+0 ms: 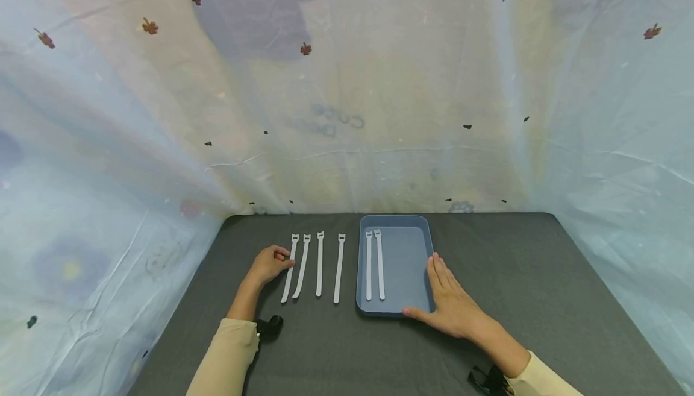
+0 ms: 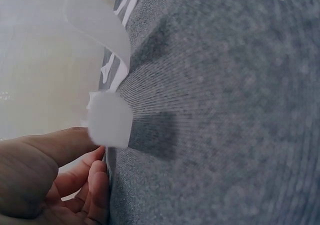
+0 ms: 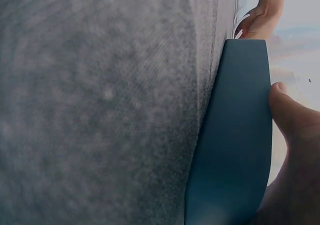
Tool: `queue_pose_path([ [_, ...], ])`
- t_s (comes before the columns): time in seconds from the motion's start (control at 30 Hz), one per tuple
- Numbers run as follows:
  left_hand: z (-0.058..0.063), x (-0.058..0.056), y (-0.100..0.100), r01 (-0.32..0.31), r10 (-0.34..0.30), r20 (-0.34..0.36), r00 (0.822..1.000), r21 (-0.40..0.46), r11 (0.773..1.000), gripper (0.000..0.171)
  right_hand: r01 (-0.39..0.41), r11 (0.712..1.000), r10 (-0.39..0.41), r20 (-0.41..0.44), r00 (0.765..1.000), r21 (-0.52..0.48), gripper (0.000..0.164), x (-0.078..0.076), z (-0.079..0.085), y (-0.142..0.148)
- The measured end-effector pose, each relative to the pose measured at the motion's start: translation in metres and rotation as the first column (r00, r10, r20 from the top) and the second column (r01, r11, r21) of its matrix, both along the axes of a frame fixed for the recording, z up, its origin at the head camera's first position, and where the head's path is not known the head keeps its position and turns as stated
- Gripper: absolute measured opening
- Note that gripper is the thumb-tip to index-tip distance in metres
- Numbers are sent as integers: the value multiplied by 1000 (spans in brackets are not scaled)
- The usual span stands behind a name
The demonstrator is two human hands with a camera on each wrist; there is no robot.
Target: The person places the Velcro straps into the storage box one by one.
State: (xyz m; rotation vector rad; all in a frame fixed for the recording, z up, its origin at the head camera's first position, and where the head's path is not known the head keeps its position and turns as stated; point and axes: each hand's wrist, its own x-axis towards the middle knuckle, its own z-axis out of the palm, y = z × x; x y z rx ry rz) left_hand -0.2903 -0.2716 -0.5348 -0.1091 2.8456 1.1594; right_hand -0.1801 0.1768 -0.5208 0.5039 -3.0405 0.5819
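In the head view my left hand (image 1: 271, 264) pinches the leftmost white cable tie (image 1: 287, 287) between thumb and curled fingers. Its rounded tail (image 2: 111, 120) hides the thumb tip in the left wrist view. Beside it on the cloth lie a second cable tie (image 1: 300, 274), a third (image 1: 319, 266) and a fourth (image 1: 339, 272), slotted heads away from me. Two more, one cable tie (image 1: 368, 269) and another (image 1: 380, 269), lie inside the blue tray (image 1: 409, 269). My right hand (image 1: 454, 308) rests against the tray's near right corner, fingers straight along its side, thumb at the near edge.
A dark grey cloth (image 1: 347, 357) covers the table. Patterned curtains (image 1: 347, 100) close in the back and both sides. Each wrist wears a black strap, such as the left strap (image 1: 271, 326).
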Motion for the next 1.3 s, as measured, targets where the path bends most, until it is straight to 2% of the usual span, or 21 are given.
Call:
queue_pose_path([
  [0.27,1,0,0,14,-14,-26,1000,5,1000,21,-6,1000,6,-9,1000,-5,124,0,0,0],
  [0.47,0,1,-2,22,-21,-49,999,17,1000,19,-6,1000,6,-5,1000,-5,123,1,0,-1],
  [0.83,-6,-2,-17,45,-51,36,998,137,990,26,1,1000,-1,2,1000,-5,124,0,-1,-1],
  [1.1,3,4,-22,40,-55,66,996,211,977,25,0,1000,0,7,1000,-12,123,0,-1,-1],
  [1.3,20,13,-21,28,-42,47,998,253,967,28,-2,1000,2,2,1000,-5,123,0,0,-1],
])
